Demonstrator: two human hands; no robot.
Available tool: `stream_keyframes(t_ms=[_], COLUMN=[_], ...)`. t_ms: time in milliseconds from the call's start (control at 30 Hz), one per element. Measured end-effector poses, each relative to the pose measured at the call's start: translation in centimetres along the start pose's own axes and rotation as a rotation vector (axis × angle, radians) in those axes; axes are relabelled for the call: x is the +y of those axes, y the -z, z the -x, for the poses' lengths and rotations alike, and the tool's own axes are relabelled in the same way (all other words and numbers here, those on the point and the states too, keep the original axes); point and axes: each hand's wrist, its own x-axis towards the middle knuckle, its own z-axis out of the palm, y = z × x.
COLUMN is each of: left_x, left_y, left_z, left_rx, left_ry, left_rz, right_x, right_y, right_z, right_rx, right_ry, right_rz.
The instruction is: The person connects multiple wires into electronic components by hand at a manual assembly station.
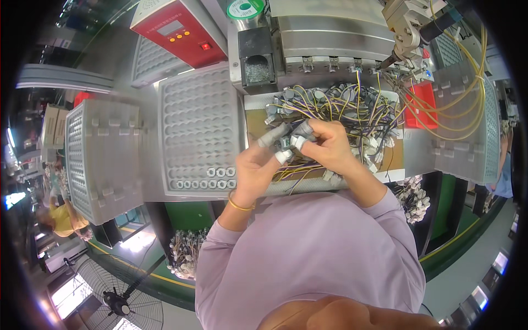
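My left hand and my right hand meet over the near left of a wire pile. Pale finger covers sit on the thumbs and forefingers. Between both hands' fingertips is a small grey part with a greenish face, pinched from either side. Fingers hide much of it, and the left fingertips are blurred. Just beyond lies a heap of yellow and dark wire leads with small grey round parts and white connectors. Left of my left hand, a grey moulded tray holds several small white-rimmed parts in its nearest rows.
Behind the heap runs a metal fixture with small clamps. A solder spool and dark box stand left of it, near a red control unit. At right are a jointed machine head and red bin.
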Motion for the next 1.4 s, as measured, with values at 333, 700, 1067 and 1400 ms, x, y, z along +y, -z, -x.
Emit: stream_keyframes(t_ms=[333, 700, 1067, 1400], left_x=[0.2, -0.4, -2.7, -4.8], left_y=[-0.5, -0.3, -1.7, 1.7], left_z=[0.0, -1.1, 0.3, -0.4], left_rx=[-0.021, 0.128, -0.419, -0.121], left_ry=[-0.037, 0.108, -0.091, -0.297], left_rz=[-0.032, 0.191, -0.409, -0.755], right_x=[-0.6, -0.6, 1.4, 3.3], right_y=[0.8, -0.9, 1.8, 1.4], right_z=[0.1, 0.2, -3.2, -5.7], right_rx=[-0.001, -0.048, 0.384, 0.63], right_ry=[0.085, -0.122, -0.128, -0.097], right_rz=[0.133, -0.05, -0.161, -0.29])
